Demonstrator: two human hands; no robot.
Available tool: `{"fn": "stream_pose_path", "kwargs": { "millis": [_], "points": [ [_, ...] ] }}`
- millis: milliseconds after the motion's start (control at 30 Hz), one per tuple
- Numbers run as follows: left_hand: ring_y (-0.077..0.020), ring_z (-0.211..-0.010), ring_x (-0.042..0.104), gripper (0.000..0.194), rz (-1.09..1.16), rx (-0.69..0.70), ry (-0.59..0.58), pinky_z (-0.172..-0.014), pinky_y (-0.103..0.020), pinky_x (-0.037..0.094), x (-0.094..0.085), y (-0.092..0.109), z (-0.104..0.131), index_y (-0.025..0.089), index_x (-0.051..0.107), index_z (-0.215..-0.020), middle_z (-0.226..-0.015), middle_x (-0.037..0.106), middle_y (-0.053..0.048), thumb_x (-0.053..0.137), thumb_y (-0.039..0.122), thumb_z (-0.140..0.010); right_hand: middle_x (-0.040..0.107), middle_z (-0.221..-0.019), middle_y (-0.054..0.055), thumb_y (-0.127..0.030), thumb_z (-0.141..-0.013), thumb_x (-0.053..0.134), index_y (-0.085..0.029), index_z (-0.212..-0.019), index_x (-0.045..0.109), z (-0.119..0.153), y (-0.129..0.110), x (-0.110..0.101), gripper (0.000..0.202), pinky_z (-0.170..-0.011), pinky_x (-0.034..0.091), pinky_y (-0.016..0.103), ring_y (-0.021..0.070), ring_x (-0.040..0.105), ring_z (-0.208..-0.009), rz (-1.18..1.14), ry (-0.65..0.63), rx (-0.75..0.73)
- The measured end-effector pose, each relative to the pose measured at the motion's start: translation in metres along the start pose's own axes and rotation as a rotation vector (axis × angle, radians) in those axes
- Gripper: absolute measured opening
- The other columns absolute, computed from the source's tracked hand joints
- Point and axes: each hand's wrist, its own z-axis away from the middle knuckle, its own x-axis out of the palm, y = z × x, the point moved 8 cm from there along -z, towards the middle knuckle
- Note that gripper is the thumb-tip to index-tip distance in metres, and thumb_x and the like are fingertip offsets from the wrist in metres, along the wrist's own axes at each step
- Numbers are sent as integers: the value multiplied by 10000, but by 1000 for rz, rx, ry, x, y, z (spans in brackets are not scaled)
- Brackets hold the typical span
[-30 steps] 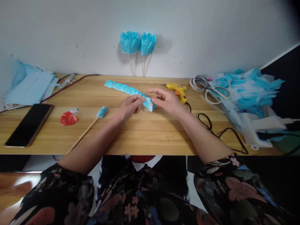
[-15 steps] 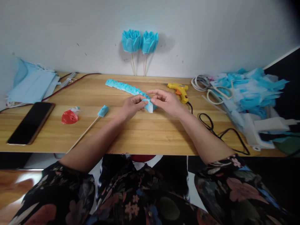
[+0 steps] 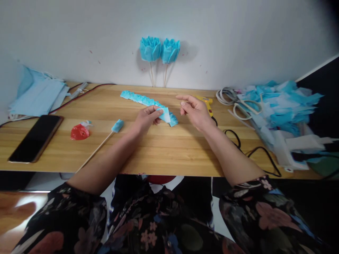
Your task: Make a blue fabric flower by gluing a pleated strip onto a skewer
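Between the thumb and fingers of my left hand (image 3: pixel 149 117) is a small pale blue piece of nonwoven fabric (image 3: pixel 165 115). It overlaps a long blue ruffled strip (image 3: pixel 140 99), which runs from the back of the wooden table towards the hand; I cannot tell if the two are joined. My right hand (image 3: pixel 192 108) is raised to the right of the strip, index finger stretched out and the others bent, with nothing visible in it. It partly hides a yellow glue gun (image 3: pixel 208 101). To the left lies a wooden stick (image 3: pixel 96 150) with a rolled blue tip (image 3: pixel 117 126).
Two blue fabric flowers (image 3: pixel 150 48) on sticks lean against the wall. Face masks (image 3: pixel 39 95), a phone (image 3: pixel 36 138) and a red wrapper (image 3: pixel 79 132) lie left. At right are scissors (image 3: pixel 247 108), blue scraps (image 3: pixel 282 100), a white power strip (image 3: pixel 287 155) and black cable (image 3: pixel 265 151).
My right hand has let go of the blue fabric and moved right, in front of the glue gun. My left hand keeps hold and has shifted slightly left, leaving the strip's near end showing.
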Motion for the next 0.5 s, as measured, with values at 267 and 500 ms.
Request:
{"fn": "stream_pose_path", "kwargs": {
  "millis": [267, 500],
  "points": [
    [-81, -533, 495, 156, 21, 18, -16, -546, -216, 370, 3, 6, 2, 161, 649, -746, -610, 597, 14, 734, 259, -833, 755, -1011, 60, -705, -916, 605, -224, -1030, 774, 9, -7, 22, 523, -888, 554, 345, 191, 686, -965, -4, -247, 13],
    [-79, -516, 481, 178, 42, 6, -3, -539, -220, 366, 2, 6, 1, 170, 629, -722, -583, 584, 19, 733, 257, -836, 742, -835, 25, -502, -832, 754, -215, -794, 731, 8, -11, 16, 291, -783, 543, 336, 177, 656, -788, 66, -229, -2]
  ]
}}
